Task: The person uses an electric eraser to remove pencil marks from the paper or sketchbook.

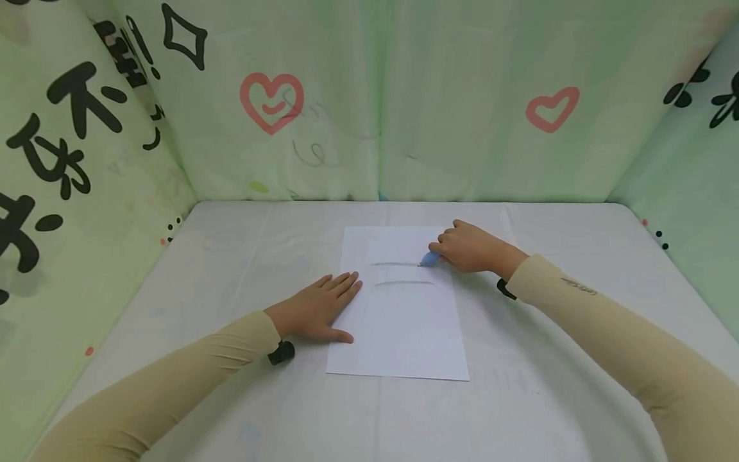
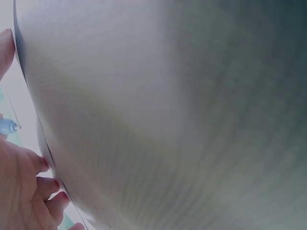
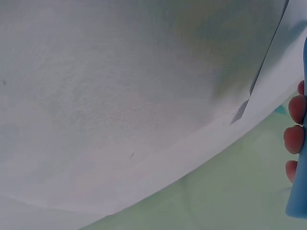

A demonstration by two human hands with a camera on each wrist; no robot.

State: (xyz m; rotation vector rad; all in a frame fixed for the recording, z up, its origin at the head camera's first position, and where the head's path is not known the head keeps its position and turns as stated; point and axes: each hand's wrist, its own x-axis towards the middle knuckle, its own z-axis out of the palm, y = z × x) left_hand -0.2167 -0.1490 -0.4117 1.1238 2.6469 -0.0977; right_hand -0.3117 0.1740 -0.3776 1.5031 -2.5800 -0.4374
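A white sheet of paper (image 1: 398, 340) lies flat in the middle of the table. My left hand (image 1: 314, 308) rests on its left edge with fingers straight and thumb spread. Near the sheet's upper right, my right hand (image 1: 473, 247) grips a thick blue pen-shaped tool (image 1: 430, 258) whose tip touches the paper. The left wrist view shows a small thin tip on this tool (image 2: 7, 126); its exact kind is unclear. Two faint grey lines run across the sheet, an upper line (image 1: 395, 264) ending at the tip and a lower line (image 1: 404, 282). Whether they are drawn or cut, I cannot tell.
A white cloth covers the table (image 1: 242, 256). Green fabric walls (image 1: 450, 147) with hearts and black characters stand at the back and both sides. A dark band (image 1: 281, 353) shows under the left wrist.
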